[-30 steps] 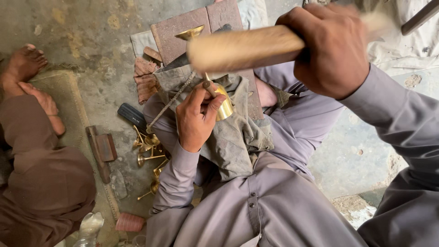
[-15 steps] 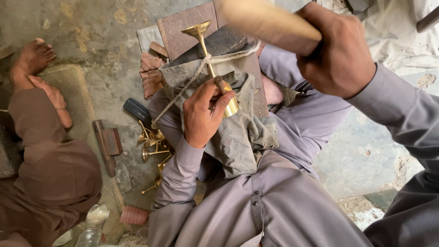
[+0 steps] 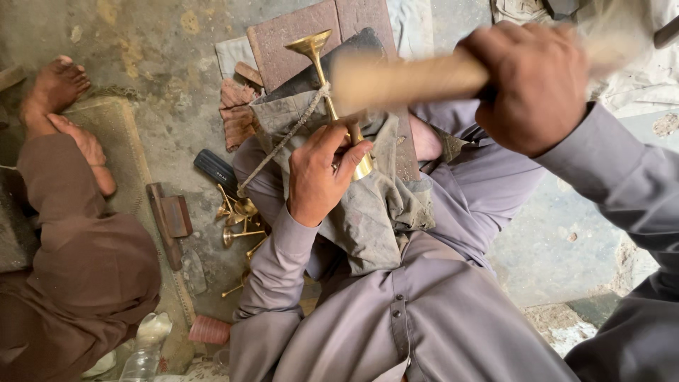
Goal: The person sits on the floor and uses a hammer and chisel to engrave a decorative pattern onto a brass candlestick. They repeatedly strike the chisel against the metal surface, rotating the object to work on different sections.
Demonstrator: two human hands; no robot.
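Note:
My left hand (image 3: 320, 174) grips a slender brass trumpet-shaped piece (image 3: 320, 58), its flared end pointing away from me over a dark block (image 3: 353, 44). The piece rests on a grey cloth (image 3: 378, 212) spread across my lap. My right hand (image 3: 532, 85) is clenched around a thick wooden handle (image 3: 403, 79), blurred with motion, held just above the brass piece. A cord runs from the cloth down to the left.
Several finished brass pieces (image 3: 240, 219) lie on the concrete floor beside my left leg, near a black tool handle (image 3: 216, 170) and a rusty metal block (image 3: 170, 219). Another person in brown clothing (image 3: 78, 283) sits at left, bare feet (image 3: 60, 92) out. A plastic bottle (image 3: 145, 350) lies below.
The wooden handle in my right hand went up and has come down again toward the brass piece. My left hand keeps its grip on the brass piece.

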